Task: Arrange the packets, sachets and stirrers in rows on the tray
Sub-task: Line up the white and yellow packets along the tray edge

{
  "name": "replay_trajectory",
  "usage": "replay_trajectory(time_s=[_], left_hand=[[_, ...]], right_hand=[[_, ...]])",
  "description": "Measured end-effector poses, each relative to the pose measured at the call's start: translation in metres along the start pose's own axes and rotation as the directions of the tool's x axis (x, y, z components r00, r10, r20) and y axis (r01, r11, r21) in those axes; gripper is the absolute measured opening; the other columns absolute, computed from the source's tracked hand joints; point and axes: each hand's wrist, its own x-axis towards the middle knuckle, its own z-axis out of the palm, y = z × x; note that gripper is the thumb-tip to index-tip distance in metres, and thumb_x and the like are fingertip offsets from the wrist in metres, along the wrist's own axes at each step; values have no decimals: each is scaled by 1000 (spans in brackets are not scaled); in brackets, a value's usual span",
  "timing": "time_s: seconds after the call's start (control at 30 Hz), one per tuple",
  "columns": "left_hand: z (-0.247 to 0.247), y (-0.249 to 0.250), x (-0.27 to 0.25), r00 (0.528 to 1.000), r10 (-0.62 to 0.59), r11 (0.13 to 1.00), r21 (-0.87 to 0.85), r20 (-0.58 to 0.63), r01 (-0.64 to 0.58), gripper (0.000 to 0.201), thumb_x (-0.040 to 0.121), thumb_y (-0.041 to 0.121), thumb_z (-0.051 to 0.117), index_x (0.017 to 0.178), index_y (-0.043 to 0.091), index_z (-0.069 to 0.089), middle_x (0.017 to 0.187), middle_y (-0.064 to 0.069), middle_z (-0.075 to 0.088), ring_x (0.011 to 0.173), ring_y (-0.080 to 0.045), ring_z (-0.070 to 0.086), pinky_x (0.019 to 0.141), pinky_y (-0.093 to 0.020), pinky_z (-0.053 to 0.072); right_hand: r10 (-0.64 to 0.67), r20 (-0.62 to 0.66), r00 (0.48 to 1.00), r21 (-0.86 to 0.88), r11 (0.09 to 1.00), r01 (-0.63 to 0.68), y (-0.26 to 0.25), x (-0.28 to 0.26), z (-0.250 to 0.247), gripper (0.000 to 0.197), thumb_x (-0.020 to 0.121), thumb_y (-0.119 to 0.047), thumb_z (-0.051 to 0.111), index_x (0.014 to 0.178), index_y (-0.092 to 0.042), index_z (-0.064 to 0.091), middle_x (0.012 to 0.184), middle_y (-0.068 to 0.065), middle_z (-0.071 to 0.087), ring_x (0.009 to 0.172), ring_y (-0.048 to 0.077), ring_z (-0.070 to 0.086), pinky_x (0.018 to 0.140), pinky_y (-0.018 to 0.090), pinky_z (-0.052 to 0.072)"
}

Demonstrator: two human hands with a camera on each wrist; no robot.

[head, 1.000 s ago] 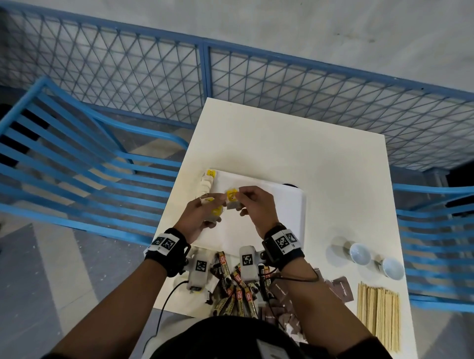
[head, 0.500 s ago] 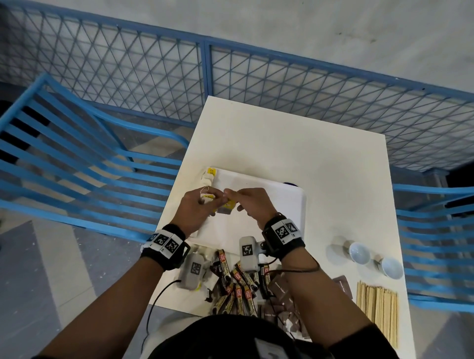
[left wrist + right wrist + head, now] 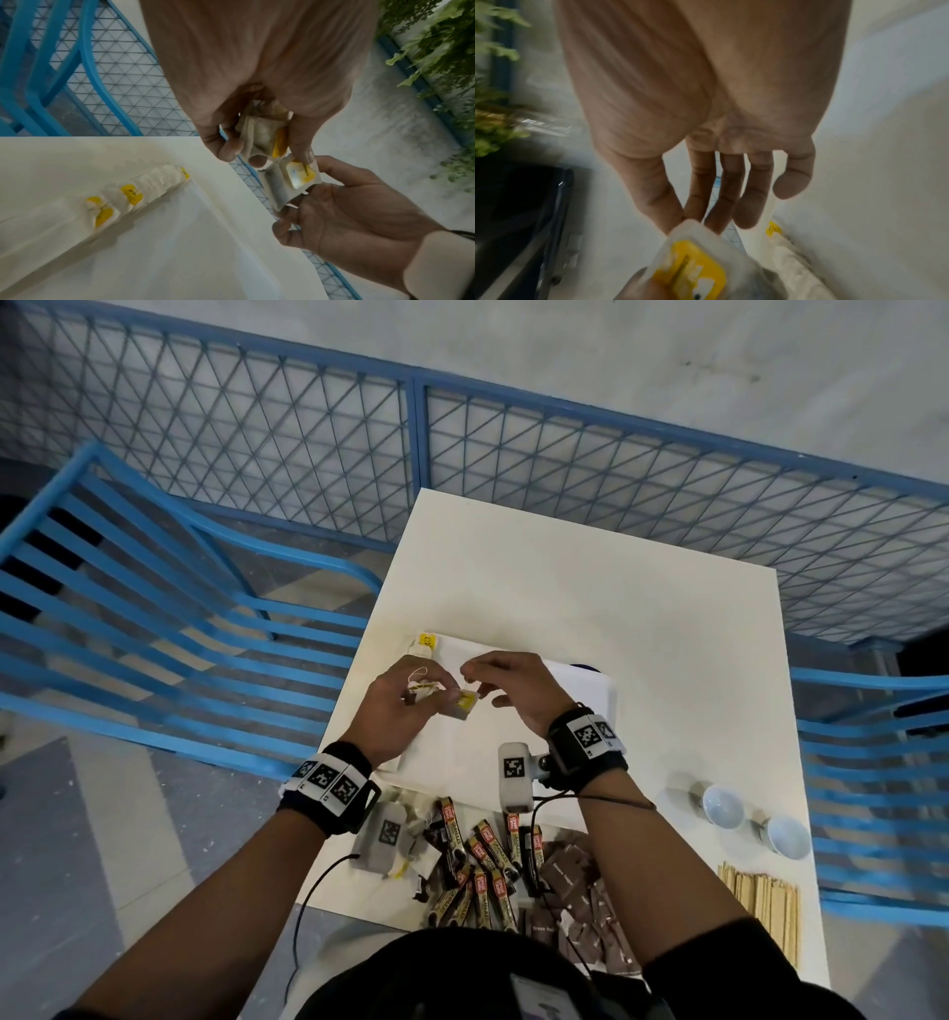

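A white tray (image 3: 575, 706) lies on the table, with a row of yellow-tagged tea bags (image 3: 133, 194) along its left edge. My left hand (image 3: 436, 695) hovers over that edge and grips a small bundle of tea bags (image 3: 262, 132). Just right of it, my right hand (image 3: 477, 675) pinches one tea bag (image 3: 464, 703) by its corner. The left thumb touches this bag's yellow tag (image 3: 299, 174). In the right wrist view the bag (image 3: 695, 268) is blurred below the fingers.
Coffee stick sachets (image 3: 482, 865) and brown packets (image 3: 580, 891) are piled at the near table edge. Wooden stirrers (image 3: 765, 911) and two small white cups (image 3: 721, 806) sit at the right. Blue chairs (image 3: 154, 634) flank the table; a blue mesh fence (image 3: 513, 454) stands behind.
The hands came together over the tray's left edge, then the right hand drew slightly away to the right with one tea bag between both hands.
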Motion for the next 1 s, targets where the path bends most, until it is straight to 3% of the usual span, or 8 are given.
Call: replay_trajectory(time_s=[0.13,0.3,0.4,0.53,0.6,0.73,0.9,1.0], left_hand=[[1,4,1,998,67,998,17,-10,-67,6,87,10,78,93,11,76,116,-3,66,114,-21,63,101,-36,49],[7,8,2,999,-39,986,-160,6,39,8,92,8,72,97,2,71,103,-11,75,95,-26,69,78,-34,56],[10,6,4,991,-113,978,-181,-73,98,5,91,10,73,93,6,71,93,-12,72,82,-20,65,70,-37,56],[11,-2,7,968,-202,961,-219,-148,167,7,93,19,74,92,12,72,94,-16,72,83,-34,70,68,-41,56],[11,-5,10,960,-232,951,-245,-153,191,6,93,23,73,90,18,73,94,-20,73,85,-47,70,66,-39,53],[11,-8,13,952,-270,938,-262,-142,227,6,95,24,70,92,19,73,90,-22,74,85,-49,70,66,-37,50],[8,-5,16,937,-336,912,-283,-97,298,16,97,19,69,103,5,69,91,-20,76,69,-18,67,60,-23,48],[5,-3,19,940,-331,909,-295,-81,295,6,96,14,69,97,9,69,88,-18,77,68,-12,67,60,-20,47]], right_hand=[[96,169,981,42,994,-104,6,2,0,17,94,-21,60,100,-12,73,89,3,68,76,18,58,70,30,40],[160,246,956,151,968,-200,15,1,3,17,99,-22,58,93,-13,71,89,4,66,70,18,56,63,27,39],[170,167,971,44,983,-179,19,2,3,15,93,-19,65,102,-10,71,90,4,67,66,15,58,60,25,37],[-115,-142,983,-67,992,106,15,3,7,18,99,-21,58,104,-9,71,86,1,71,65,12,61,57,14,41],[-236,-173,956,-46,972,232,12,0,12,16,98,-23,62,100,-11,71,89,1,73,70,13,65,61,12,44],[-434,-125,892,-242,886,397,14,4,22,4,89,-17,72,88,-20,70,84,-7,73,70,7,66,66,17,48],[-446,-241,862,-290,881,375,21,21,29,12,87,-15,73,83,-25,68,77,-12,70,71,7,64,67,17,48],[-405,-284,869,-263,905,335,22,28,33,11,88,-16,71,83,-25,67,80,-7,71,74,14,64,68,20,50]])
